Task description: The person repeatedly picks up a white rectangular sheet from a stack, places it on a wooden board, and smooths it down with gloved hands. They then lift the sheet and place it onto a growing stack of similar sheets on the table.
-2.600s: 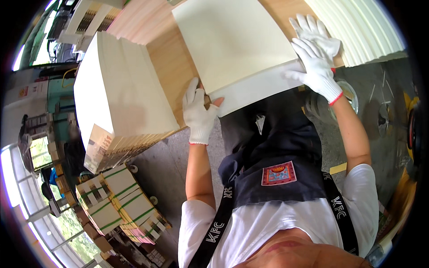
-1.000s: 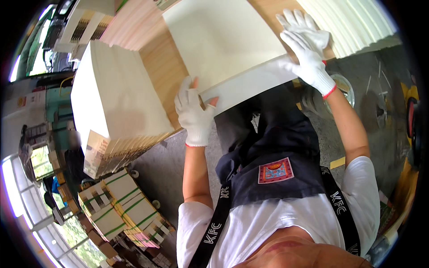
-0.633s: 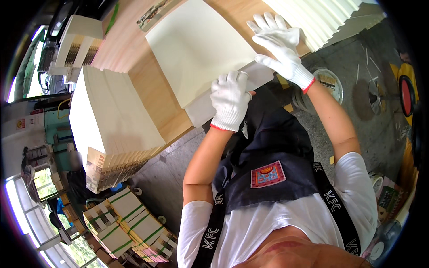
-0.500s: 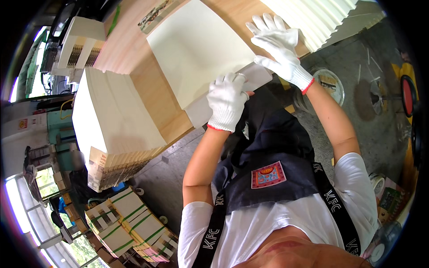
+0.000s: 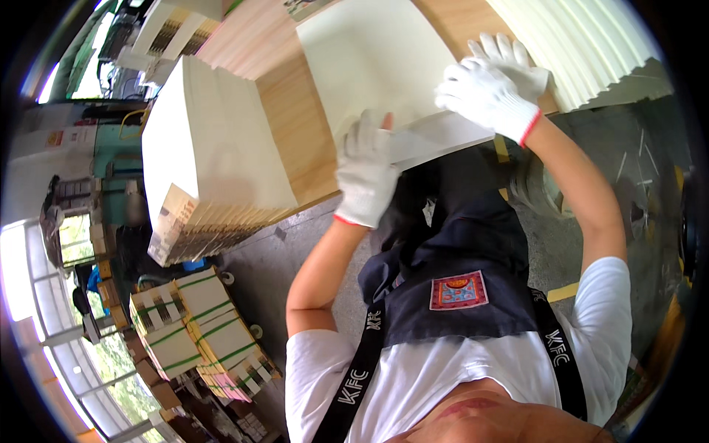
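Note:
A large white sheet [image 5: 377,63] lies on a wooden tabletop, and a paler strip [image 5: 443,138] runs along its near edge. My left hand [image 5: 367,173], in a white knit glove with a red cuff, rests over the sheet's near left corner. Its fingers are stretched out, and one bare fingertip shows. My right hand [image 5: 487,103], gloved the same way, lies flat at the right edge of the sheet with fingers extended. Right beside it on the table is another white glove [image 5: 513,66]; no arm shows in it.
A tall stack of white sheets or boards [image 5: 221,140] stands left of the sheet. Ridged white stacks [image 5: 576,44] border the right. Strapped bundles [image 5: 199,321] sit at lower left, and a round bucket-like container [image 5: 543,184] stands below the table's right side.
My left hand has slid left along the near edge of the sheet, its fingers straightening. My right hand stays by the right edge. The whole view has shifted, moving the table rightward and up.

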`<state>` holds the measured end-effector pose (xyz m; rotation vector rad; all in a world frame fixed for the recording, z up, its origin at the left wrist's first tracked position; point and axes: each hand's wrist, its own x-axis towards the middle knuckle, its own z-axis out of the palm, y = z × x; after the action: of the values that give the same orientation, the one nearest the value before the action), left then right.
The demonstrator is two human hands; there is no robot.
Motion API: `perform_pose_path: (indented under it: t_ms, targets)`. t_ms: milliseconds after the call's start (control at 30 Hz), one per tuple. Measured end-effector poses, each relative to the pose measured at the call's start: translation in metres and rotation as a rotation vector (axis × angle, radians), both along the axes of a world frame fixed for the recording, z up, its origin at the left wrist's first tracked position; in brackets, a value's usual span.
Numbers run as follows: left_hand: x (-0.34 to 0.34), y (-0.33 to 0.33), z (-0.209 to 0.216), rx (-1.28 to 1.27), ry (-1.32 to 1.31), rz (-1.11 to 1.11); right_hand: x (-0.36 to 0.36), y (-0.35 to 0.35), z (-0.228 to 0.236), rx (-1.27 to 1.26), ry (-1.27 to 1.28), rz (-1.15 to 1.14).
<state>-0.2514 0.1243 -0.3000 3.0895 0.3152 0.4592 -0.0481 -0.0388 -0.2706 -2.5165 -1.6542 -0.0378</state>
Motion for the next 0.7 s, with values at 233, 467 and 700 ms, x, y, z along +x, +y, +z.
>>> perform_pose_path:
  t_ms: [233,467,700]
  targets:
    - [0.026,0.069,0.025,-0.351,0.225,0.014,0.014,0.037,0.058,-0.503,0.333,-0.202]
    - [0.044,0.11,0.004,-0.874,0.308,0.157,0.04,0.018,-0.009,0.057,0.708,-0.069]
    - [0.043,0.109,-0.009,-0.788,0.228,0.092,0.042,0.018,-0.03,0.111,0.733,-0.107]
